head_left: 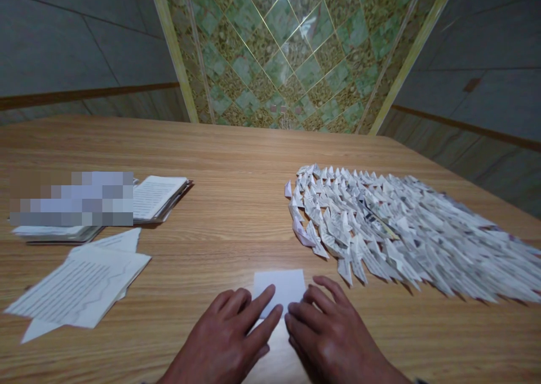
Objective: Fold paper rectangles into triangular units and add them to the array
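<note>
A white sheet of paper (276, 280) lies on the table before me. A brighter part of it, or a reflection, shows lower down between my hands; I cannot tell which. Two fingers of my left hand (236, 330) stretch apart over the paper and press it down. At the paper's right edge, my right hand (327, 327) has its fingers bent and drawn together on it, with the index finger lifted. The tips of the right thumb and lower fingers are partly hidden.
Many folded paper boats (380, 226) stand in packed rows on the right. Loose printed sheets (84, 288) lie at the left, with an open book or paper stack (163, 192) behind, partly blurred out. The wooden table (228, 159) reaches toward a tiled wall (279, 52).
</note>
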`<action>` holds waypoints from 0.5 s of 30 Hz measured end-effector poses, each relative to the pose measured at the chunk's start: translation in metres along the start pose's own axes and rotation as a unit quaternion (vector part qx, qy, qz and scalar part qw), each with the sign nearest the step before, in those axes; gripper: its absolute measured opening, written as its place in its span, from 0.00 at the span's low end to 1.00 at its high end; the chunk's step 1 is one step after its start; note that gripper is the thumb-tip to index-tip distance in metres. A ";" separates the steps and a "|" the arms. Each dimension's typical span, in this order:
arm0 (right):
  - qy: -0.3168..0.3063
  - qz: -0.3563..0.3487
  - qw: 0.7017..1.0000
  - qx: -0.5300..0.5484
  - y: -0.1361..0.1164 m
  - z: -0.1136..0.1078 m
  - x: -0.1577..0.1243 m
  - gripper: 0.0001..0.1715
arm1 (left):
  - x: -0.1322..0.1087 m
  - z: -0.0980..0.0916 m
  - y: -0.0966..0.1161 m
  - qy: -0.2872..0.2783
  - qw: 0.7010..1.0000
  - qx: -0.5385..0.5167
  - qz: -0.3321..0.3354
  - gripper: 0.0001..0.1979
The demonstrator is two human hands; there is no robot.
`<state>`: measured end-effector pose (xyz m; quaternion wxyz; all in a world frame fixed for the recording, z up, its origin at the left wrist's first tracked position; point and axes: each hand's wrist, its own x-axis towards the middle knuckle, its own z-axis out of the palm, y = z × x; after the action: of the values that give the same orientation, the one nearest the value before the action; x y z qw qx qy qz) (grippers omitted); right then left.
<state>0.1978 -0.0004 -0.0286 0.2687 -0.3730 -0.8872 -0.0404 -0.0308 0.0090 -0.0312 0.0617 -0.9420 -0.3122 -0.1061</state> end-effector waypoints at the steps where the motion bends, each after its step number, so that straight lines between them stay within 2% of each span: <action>1: -0.010 0.004 1.000 -0.006 0.000 -0.002 -0.001 0.06 | -0.001 -0.002 0.000 -0.006 1.000 -0.004 -0.002 0.31; 5: -0.044 0.019 0.998 -0.031 0.000 -0.011 -0.003 0.12 | -0.006 -0.011 -0.003 -0.027 0.999 0.000 0.019 0.38; 9: -0.068 0.016 0.996 -0.052 0.002 -0.016 -0.004 0.14 | -0.016 -0.013 -0.014 -0.011 0.998 0.036 0.051 0.39; 12: -0.079 0.013 0.995 -0.059 0.003 -0.017 -0.003 0.14 | -0.028 -0.009 -0.024 0.023 0.996 0.058 0.067 0.33; 15: -0.087 0.010 0.994 -0.058 0.004 -0.016 -0.002 0.14 | -0.038 -0.004 -0.029 0.047 0.996 0.057 0.055 0.21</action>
<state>0.2087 -0.0027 -0.0163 0.1688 -0.3988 -0.8996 -0.0569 -0.0782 0.0095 -0.0345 0.1359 -0.9465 -0.2627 -0.1289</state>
